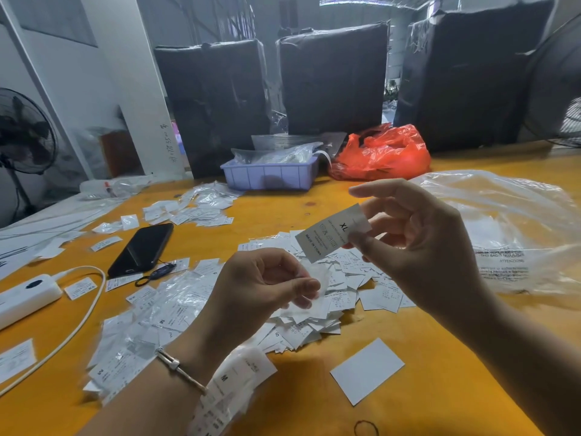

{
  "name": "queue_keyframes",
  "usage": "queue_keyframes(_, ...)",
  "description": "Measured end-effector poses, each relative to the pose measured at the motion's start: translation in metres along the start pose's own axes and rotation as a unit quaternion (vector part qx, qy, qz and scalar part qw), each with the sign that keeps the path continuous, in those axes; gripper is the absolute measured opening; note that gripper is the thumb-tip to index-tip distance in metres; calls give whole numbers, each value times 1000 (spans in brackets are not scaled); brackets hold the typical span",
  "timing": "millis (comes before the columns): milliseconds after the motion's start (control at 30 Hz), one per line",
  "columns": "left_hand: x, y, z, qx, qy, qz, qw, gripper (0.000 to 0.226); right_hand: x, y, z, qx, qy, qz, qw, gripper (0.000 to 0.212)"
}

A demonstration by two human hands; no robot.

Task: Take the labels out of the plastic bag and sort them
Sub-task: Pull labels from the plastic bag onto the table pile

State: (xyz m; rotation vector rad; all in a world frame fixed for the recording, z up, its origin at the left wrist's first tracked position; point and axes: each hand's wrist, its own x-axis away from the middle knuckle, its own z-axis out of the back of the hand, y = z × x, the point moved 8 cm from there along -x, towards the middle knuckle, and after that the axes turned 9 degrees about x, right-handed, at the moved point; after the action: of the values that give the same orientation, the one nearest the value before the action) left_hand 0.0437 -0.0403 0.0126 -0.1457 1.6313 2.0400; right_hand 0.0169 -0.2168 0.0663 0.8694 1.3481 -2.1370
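My right hand [418,234] pinches a white label marked XL [330,232] between thumb and fingers, above the table. My left hand [264,287] pinches a small clear plastic sleeve [317,297], empty as far as I can see, just below and left of that label. Under both hands lies a heap of white size labels [342,297], some still in clear sleeves [151,335]. A single blank white label [366,371] lies apart at the front. A big clear plastic bag [509,234] lies crumpled to the right.
On the yellow table [314,388]: a black phone [141,250], a white power bank with cable [28,294], a lilac tray of bagged items [270,176], a red plastic bag [383,152]. More labels [201,206] lie at the back. Dark wrapped bales [333,77] stand behind. A fan [22,133] stands left.
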Motion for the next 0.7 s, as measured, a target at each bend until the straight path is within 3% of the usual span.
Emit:
queue_keyframes(433,1,0,1,12,1,2,1000,20,1,-4,0,59,3,36,998,32)
queue_keyframes(700,1,-2,-1,16,-8,17,1000,20,0,1,-9,109,-45,44,992,30)
